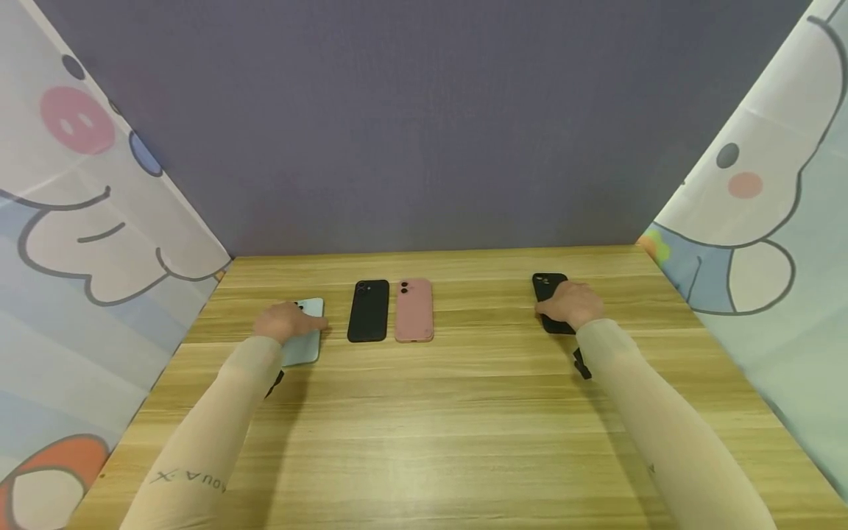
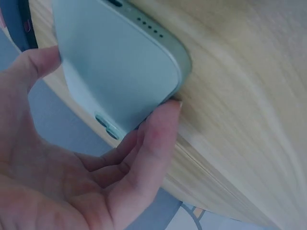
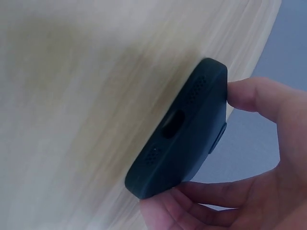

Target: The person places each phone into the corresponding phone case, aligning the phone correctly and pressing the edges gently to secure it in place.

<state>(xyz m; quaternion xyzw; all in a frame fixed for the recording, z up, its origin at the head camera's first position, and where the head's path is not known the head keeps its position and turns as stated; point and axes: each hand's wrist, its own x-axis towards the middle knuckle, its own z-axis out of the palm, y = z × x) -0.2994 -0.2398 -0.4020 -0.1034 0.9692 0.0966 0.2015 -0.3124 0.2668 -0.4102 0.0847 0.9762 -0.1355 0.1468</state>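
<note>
On the left of the table, my left hand [image 1: 286, 322] grips a pale mint phone case [image 1: 307, 346] by its two long sides, thumb on one edge and fingers on the other. Its camera cut-outs and the holes along its end show in the left wrist view, where the left hand [image 2: 110, 177] reaches around it. Over on the right, my right hand [image 1: 573, 303] holds a black phone case [image 1: 551, 283] by its sides. The right wrist view shows the port opening in that black case [image 3: 184, 139], between thumb and fingers of the right hand [image 3: 254, 167].
Between the hands, a second black phone case [image 1: 368, 312] and a pink phone case [image 1: 414, 311] lie side by side, nearer the left hand. All rest on a wood-grain table [image 1: 424, 427]. A grey panel [image 1: 424, 132] stands behind it, with cartoon-printed sheets [image 1: 735, 213] at both sides.
</note>
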